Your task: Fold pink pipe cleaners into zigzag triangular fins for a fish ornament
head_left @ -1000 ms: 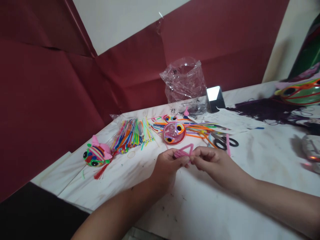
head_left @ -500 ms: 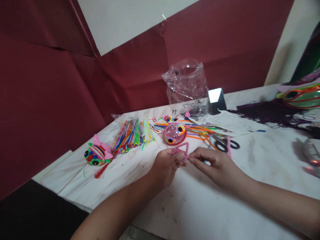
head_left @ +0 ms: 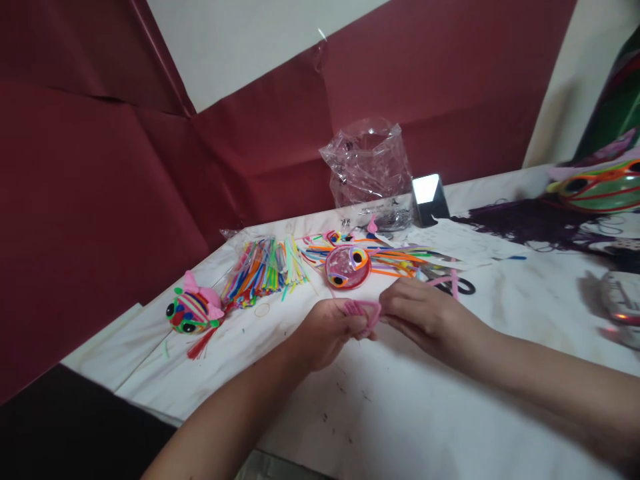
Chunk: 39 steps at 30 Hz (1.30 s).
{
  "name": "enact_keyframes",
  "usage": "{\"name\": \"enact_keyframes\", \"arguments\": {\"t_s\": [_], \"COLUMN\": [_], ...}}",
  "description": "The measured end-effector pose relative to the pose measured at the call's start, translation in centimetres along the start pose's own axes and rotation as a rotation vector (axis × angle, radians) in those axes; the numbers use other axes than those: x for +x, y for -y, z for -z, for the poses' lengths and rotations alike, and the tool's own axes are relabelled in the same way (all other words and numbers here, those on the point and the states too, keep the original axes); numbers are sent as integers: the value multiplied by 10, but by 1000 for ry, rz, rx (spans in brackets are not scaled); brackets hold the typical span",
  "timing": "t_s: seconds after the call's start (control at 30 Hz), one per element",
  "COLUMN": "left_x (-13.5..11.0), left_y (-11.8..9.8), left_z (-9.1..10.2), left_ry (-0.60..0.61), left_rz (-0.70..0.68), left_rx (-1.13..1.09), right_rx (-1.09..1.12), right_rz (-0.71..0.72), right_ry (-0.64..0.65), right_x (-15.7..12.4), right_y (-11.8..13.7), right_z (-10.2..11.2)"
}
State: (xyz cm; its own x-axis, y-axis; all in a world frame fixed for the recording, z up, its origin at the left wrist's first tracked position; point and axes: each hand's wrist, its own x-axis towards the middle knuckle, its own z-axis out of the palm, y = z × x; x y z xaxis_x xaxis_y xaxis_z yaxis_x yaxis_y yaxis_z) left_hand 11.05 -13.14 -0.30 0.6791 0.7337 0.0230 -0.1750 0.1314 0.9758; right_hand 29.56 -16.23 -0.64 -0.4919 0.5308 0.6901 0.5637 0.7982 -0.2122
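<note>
A pink pipe cleaner (head_left: 371, 311), bent into tight zigzag folds with a pointed corner, is pinched between the thumb and fingers of my left hand (head_left: 325, 333). Close against its right side, my right hand (head_left: 425, 313) has its fingers pressed together at the pipe cleaner's edge; the fingertips are partly hidden. Just beyond both hands lies a round, clear-domed piece (head_left: 344, 262) with a pink-red rim and two orange-and-purple eyes. Black-handled scissors (head_left: 467, 287) rest behind my right hand, partly covered by it and by a pink strip (head_left: 455, 283).
Colourful pipe cleaners (head_left: 265, 267) in a clear bag lie left of centre. A finished fish-like figure (head_left: 193, 310) with a red tassel sits at far left. Behind stand a clear plastic bag (head_left: 370, 167) and a phone (head_left: 430, 200). Dark purple threads (head_left: 515, 223) lie at right.
My right hand has turned slightly and its fingers have closed in at the pipe cleaner. The raised pink triangle has folded down toward the other folds. The view has shifted a little.
</note>
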Motion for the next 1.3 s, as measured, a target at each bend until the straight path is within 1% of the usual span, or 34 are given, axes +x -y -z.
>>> {"name": "enact_keyframes", "arguments": {"t_s": [0.07,0.17,0.23,0.27,0.4,0.47,0.5,0.53,0.57,0.63,0.7,0.8,0.87,0.97,1.07,1.13,1.2,1.3], "left_x": [0,1,1,1,0,-2,-3,-4,-5,-7,-8,-9,-9,-8,-7,-7,-7,-7], "left_y": [0,2,4,5,8,9,8,8,7,5,4,6,8,9,7,5,4,3], "left_z": [-1,-1,-1,0,0,1,1,1,1,0,-1,-3,-3,-3,-2,-3,-3,-4], "left_ry": [31,50,38,29,-15,-59,-100,-148,-195,-257,-265,-255,-266,-288,-291,-298,-314,-340], "left_rz": [43,70,63,54,-6,-57,-87,-112,-130,-146,-157,-224,-243,-210,-194,-194,-187,-186], "left_rx": [35,68,67,60,45,76,114,170,240,420,632,890,965,971,972,976,967,961], "right_rx": [-81,-189,-228,-236,-253,-230,-193,-131,-42,180,397,597,665,691,699,755,803,788], "right_rz": [92,207,245,235,109,-2,-89,-206,-331,-544,-655,-698,-742,-778,-758,-760,-773,-803], "right_ry": [10,-14,-38,-59,-170,-228,-235,-215,-166,-16,101,149,160,143,129,142,128,113], "right_x": [0,-3,-4,-4,-5,-3,-2,0,1,6,9,11,10,7,3,1,-1,-4], "right_y": [-8,-18,-21,-20,-12,-7,-4,-2,0,4,8,13,13,11,6,3,2,2], "right_z": [0,-4,-6,-7,-5,-2,0,1,3,5,6,4,1,-7,-15,-20,-23,-26]}}
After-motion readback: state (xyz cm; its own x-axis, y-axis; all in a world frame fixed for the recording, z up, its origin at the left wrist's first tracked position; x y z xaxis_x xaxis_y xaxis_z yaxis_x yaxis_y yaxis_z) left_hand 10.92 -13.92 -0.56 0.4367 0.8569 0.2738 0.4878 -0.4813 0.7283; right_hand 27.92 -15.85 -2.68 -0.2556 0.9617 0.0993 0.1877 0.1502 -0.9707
